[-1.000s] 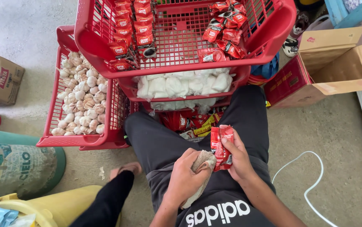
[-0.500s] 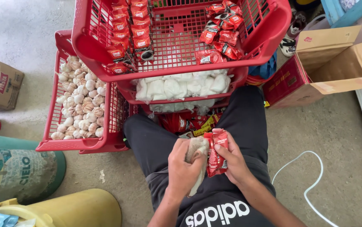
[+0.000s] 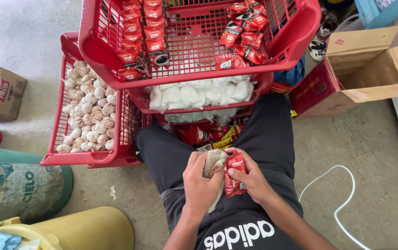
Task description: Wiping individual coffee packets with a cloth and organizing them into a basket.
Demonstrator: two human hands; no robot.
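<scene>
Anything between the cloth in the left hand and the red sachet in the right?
Nothing visible. The left hand presses the beige cloth right beside the red sachet held in the right hand; cloth and sachet look in contact at the top edge, with no object between them.

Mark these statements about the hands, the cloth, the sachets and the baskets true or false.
1. The left hand grips a beige cloth. True.
2. The right hand holds a blue bottle. False: it holds red sachets.
3. The side basket holds garlic bulbs. True.
4. The top basket holds only white bags. False: red sachets lie in it; the white bags sit in the basket below.
</scene>
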